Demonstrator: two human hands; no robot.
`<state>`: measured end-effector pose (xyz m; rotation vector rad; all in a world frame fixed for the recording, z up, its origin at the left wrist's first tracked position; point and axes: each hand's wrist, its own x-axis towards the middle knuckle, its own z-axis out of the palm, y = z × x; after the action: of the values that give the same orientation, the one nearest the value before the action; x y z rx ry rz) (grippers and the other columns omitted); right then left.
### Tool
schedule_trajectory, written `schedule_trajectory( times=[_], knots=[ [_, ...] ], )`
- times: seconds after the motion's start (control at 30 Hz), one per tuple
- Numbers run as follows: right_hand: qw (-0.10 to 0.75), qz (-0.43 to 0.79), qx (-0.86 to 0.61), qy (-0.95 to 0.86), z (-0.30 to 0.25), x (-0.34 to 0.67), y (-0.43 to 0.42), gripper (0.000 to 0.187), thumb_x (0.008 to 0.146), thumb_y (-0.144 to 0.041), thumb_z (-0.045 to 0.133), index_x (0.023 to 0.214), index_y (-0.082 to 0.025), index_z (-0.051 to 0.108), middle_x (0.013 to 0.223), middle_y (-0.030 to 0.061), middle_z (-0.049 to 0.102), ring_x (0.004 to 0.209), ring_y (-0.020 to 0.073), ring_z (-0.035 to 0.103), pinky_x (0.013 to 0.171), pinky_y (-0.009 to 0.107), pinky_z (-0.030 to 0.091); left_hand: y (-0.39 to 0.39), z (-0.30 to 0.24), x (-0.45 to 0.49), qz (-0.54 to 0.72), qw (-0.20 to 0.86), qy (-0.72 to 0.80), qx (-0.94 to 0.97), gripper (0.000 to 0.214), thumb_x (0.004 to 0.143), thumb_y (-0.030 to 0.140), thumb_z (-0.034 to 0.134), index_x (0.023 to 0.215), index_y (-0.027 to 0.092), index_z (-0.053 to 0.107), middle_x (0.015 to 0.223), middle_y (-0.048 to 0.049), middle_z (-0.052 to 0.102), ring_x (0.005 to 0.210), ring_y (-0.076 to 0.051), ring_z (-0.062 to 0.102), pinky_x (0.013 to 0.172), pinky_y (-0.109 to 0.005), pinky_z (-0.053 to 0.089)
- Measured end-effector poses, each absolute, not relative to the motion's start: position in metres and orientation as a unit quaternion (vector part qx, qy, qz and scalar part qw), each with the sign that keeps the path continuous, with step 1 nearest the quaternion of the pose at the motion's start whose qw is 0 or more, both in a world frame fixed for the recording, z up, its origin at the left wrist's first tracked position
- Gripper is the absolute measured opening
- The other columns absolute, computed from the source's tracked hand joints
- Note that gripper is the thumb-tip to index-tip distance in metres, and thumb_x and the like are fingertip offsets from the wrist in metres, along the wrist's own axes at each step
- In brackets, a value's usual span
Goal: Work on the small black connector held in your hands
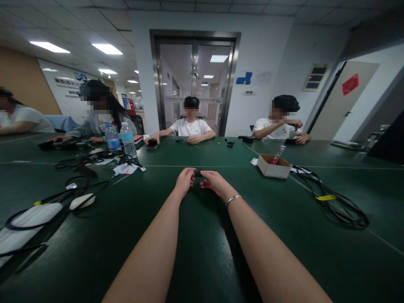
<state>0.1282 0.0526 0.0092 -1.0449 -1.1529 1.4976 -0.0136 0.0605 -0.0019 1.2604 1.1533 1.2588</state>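
Note:
Both my arms reach forward over the dark green table. A small black object is held between my two hands, just above the tabletop; its kind is too small to make out. My left hand pinches its left end with thumb and fingers. On the other end, my right hand grips with thumb and forefinger, the remaining fingers curled below. A metal bracelet circles my right wrist.
To the right stand a small open box with a red-and-clear tube and a coiled black cable. Leftward lie a white mouse, cables, paper scraps and two water bottles. Several people sit across the table.

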Motion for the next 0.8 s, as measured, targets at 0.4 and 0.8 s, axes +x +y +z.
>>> schedule_trajectory(
  times=[0.4, 0.8],
  knots=[
    [0.534, 0.626, -0.383, -0.419, -0.008, 0.124, 0.057, 0.016, 0.089, -0.011, 0.054, 0.079, -0.007, 0.065, 0.068, 0.0062, 0.063, 0.051, 0.0108, 0.057, 0.053, 0.021, 0.052, 0.065, -0.011, -0.011, 0.499, 0.447, 0.485, 0.562, 0.025, 0.086, 0.028, 0.041, 0.100, 0.016, 0.059, 0.059, 0.0022, 0.046, 0.047, -0.009, 0.042, 0.042, -0.017, 0.032],
    [0.551, 0.633, -0.361, -0.407, -0.006, 0.131, 0.055, 0.022, 0.092, -0.011, 0.049, 0.073, -0.012, 0.061, 0.063, 0.0022, 0.062, 0.053, 0.0099, 0.059, 0.059, 0.021, 0.055, 0.027, 0.075, 0.020, 0.591, 0.345, 0.527, 0.503, 0.025, 0.076, 0.012, 0.050, 0.098, 0.016, 0.059, 0.091, -0.0067, 0.055, 0.081, -0.016, 0.054, 0.070, -0.027, 0.045]
  ],
)
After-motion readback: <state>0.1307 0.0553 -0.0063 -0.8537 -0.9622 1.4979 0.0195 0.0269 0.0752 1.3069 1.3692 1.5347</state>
